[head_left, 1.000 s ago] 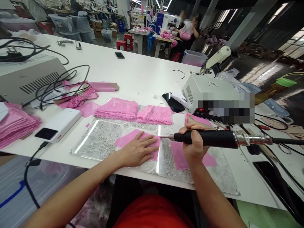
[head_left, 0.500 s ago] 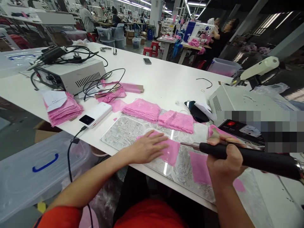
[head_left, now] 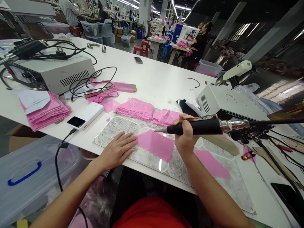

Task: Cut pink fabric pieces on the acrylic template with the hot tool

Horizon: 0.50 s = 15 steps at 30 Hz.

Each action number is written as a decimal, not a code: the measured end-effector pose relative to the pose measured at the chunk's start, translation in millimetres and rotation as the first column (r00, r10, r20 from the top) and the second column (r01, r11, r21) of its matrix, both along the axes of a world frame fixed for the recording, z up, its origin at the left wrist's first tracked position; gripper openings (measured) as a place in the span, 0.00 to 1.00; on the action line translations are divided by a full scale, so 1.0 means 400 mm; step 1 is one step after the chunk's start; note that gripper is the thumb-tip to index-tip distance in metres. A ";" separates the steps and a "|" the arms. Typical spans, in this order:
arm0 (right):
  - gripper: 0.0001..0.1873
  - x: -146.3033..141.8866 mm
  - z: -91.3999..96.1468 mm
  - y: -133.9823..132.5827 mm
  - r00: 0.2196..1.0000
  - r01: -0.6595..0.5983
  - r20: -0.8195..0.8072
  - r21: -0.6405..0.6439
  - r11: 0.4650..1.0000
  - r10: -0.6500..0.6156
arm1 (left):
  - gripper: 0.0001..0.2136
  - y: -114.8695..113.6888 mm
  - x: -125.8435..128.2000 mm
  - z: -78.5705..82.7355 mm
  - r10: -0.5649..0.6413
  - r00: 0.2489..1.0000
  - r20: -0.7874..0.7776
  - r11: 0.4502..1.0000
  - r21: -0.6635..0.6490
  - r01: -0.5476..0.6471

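My left hand (head_left: 120,148) lies flat with fingers stretched on a grey-patterned board (head_left: 114,128); its fingertips reach the left edge of a flat pink fabric piece (head_left: 155,144). In my right hand (head_left: 186,136) is a black pen-like tool (head_left: 201,127) with a pointed metal tip and a cable at its rear. That tip hovers over or touches the top edge of the pink piece; I cannot tell which. A silver metal strip (head_left: 206,117) runs along the tool's top. Beyond the board's middle lie a pink fabric stack (head_left: 135,109) and a smaller stack (head_left: 166,117).
Another pink piece (head_left: 212,163) lies right of my right forearm. At left are a white power bank (head_left: 89,115), a paper-topped pink stack (head_left: 51,109) and a grey vented box (head_left: 61,71). A second grey box (head_left: 228,98) stands at right. People work at machines behind.
My left hand has slid left off the middle of the pink piece. My right hand has brought the tool left over that piece's top edge. The view has shifted right.
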State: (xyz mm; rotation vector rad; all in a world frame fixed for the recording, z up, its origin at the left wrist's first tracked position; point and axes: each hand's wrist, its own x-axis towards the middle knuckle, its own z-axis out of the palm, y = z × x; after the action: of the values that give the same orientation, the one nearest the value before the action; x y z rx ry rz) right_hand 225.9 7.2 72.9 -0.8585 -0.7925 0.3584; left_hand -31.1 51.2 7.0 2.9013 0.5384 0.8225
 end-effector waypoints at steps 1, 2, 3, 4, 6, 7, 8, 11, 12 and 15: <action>0.07 -0.006 -0.003 0.009 1.000 -0.001 0.003 0.001 1.000 0.001 | 0.16 0.000 0.000 -0.002 0.001 1.000 0.017 1.000 0.001 -0.001; 0.07 -0.010 -0.006 0.016 1.000 -0.002 0.005 0.000 1.000 0.002 | 0.16 -0.001 -0.001 -0.003 0.001 0.999 0.032 1.000 0.004 -0.002; 0.07 -0.014 -0.009 0.023 1.000 -0.006 0.002 -0.001 1.000 0.006 | 0.16 -0.003 -0.003 -0.004 0.001 0.999 0.046 1.000 0.008 -0.002; 0.07 -0.017 -0.011 0.027 1.000 -0.010 -0.005 -0.003 1.000 0.010 | 0.15 -0.004 -0.004 -0.005 0.001 0.998 0.059 1.000 0.014 -0.002; 0.07 -0.021 -0.017 0.034 1.000 -0.019 -0.018 -0.007 1.000 0.019 | 0.15 -0.008 -0.007 -0.006 0.004 0.997 0.079 1.000 0.024 -0.006; 0.07 -0.022 -0.019 0.036 1.000 -0.022 -0.018 -0.010 1.000 0.022 | 0.14 -0.009 -0.008 -0.006 0.006 0.996 0.087 1.000 0.028 -0.009; 0.06 -0.022 -0.021 0.037 1.000 -0.020 -0.017 -0.012 1.000 0.020 | 0.14 -0.010 -0.008 -0.006 0.008 0.996 0.092 0.999 0.032 -0.011; 0.06 -0.020 -0.025 0.040 1.000 -0.005 -0.001 -0.013 1.000 0.005 | 0.13 -0.012 -0.007 -0.005 0.014 0.995 0.102 0.999 0.039 -0.018; 0.06 -0.019 -0.026 0.040 1.000 -0.002 0.003 -0.011 1.000 0.002 | 0.13 -0.012 -0.007 -0.004 0.016 0.994 0.106 0.999 0.043 -0.021; 0.06 -0.018 -0.025 0.042 1.000 -0.007 -0.005 -0.007 1.000 0.007 | 0.13 -0.013 -0.005 -0.003 0.018 0.993 0.116 0.998 0.057 -0.025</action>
State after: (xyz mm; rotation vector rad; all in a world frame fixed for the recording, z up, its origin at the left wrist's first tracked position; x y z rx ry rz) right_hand 218.7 23.9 62.8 -0.8610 -0.7901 0.3697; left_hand -33.2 45.9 6.0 2.8816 0.5449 1.0178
